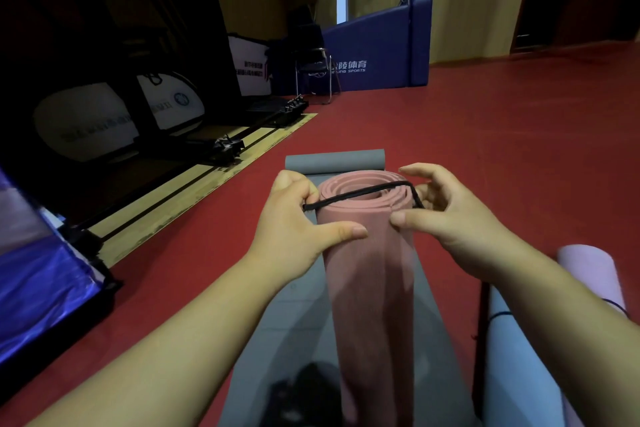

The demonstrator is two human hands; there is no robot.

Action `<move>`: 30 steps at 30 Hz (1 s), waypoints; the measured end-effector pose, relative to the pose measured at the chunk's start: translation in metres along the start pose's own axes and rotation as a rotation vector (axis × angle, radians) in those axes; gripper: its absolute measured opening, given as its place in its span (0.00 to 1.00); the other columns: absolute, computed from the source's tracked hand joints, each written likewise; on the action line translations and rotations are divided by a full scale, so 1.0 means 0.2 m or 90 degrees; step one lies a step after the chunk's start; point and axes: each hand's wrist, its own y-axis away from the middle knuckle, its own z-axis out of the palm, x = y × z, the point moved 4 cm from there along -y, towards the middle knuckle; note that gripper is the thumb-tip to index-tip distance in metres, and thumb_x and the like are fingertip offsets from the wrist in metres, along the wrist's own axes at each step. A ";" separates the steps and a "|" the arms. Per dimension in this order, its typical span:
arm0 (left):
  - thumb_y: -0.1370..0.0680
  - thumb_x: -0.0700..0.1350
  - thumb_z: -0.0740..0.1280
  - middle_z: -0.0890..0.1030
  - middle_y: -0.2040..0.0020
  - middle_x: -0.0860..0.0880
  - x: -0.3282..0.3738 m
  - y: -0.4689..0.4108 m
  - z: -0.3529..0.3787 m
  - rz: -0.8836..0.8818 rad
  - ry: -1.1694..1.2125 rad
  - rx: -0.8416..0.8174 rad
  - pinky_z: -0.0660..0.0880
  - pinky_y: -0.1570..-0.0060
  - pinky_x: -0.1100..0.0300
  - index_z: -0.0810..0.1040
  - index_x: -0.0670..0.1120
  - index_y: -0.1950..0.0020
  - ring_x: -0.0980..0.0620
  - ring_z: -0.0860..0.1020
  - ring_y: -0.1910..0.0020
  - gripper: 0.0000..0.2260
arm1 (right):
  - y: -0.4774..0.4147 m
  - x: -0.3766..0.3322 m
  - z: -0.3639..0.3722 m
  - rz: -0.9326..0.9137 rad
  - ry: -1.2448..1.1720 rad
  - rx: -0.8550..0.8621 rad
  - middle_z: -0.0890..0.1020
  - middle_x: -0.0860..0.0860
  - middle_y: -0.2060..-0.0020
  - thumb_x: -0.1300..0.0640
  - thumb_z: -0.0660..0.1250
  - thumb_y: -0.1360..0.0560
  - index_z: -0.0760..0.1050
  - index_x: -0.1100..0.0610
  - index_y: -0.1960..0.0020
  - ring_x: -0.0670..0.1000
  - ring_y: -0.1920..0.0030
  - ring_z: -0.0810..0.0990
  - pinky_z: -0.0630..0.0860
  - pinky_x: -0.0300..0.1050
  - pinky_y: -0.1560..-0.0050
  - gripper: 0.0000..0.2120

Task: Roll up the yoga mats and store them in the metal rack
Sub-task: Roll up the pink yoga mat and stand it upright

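A rolled pink yoga mat [367, 274] stands on end between my hands, its spiral top facing me. A black elastic band [360, 193] stretches across that top. My left hand [294, 222] pinches the band's left end, with its thumb lying against the roll. My right hand [450, 215] holds the band's right end at the roll's rim, thumb on the mat. Beneath lies a flat grey mat [336, 161] with its far end curled. At the lower right, a rolled lilac mat [588, 270] and a rolled light blue mat [512, 350] lie side by side. No metal rack is in view.
Red floor [502, 135] spreads ahead and to the right. A wooden strip with black stands and banners [166, 163] runs along the left. A blue padded post base [377, 48] and a folding chair [313, 69] stand at the back. A blue-purple banner [38, 281] leans at the left.
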 end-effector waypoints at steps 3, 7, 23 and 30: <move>0.44 0.67 0.77 0.67 0.58 0.53 0.00 0.00 -0.01 0.035 -0.014 0.011 0.63 0.61 0.70 0.63 0.50 0.64 0.62 0.65 0.61 0.30 | 0.01 0.00 0.00 -0.034 0.023 0.017 0.77 0.58 0.57 0.50 0.87 0.44 0.75 0.44 0.38 0.52 0.56 0.77 0.75 0.54 0.49 0.38; 0.41 0.68 0.75 0.65 0.63 0.56 0.01 0.01 -0.02 0.066 -0.060 0.036 0.61 0.63 0.66 0.61 0.51 0.64 0.58 0.64 0.61 0.30 | 0.02 -0.03 0.00 -0.095 0.083 0.072 0.74 0.50 0.63 0.59 0.83 0.36 0.76 0.45 0.42 0.49 0.61 0.74 0.73 0.50 0.55 0.28; 0.40 0.60 0.82 0.72 0.52 0.57 -0.02 0.07 0.03 0.009 -0.101 -0.119 0.74 0.47 0.51 0.59 0.62 0.50 0.52 0.74 0.49 0.34 | 0.09 0.01 0.01 -0.251 0.333 0.230 0.74 0.44 0.68 0.51 0.78 0.29 0.67 0.45 0.31 0.45 0.65 0.76 0.69 0.35 0.65 0.31; 0.34 0.56 0.81 0.72 0.57 0.58 -0.10 0.10 0.08 0.036 -0.131 -0.083 0.65 0.52 0.58 0.61 0.54 0.46 0.61 0.71 0.56 0.31 | 0.10 0.04 0.05 -0.270 0.371 0.230 0.75 0.46 0.67 0.50 0.75 0.29 0.62 0.42 0.30 0.48 0.65 0.76 0.75 0.56 0.65 0.33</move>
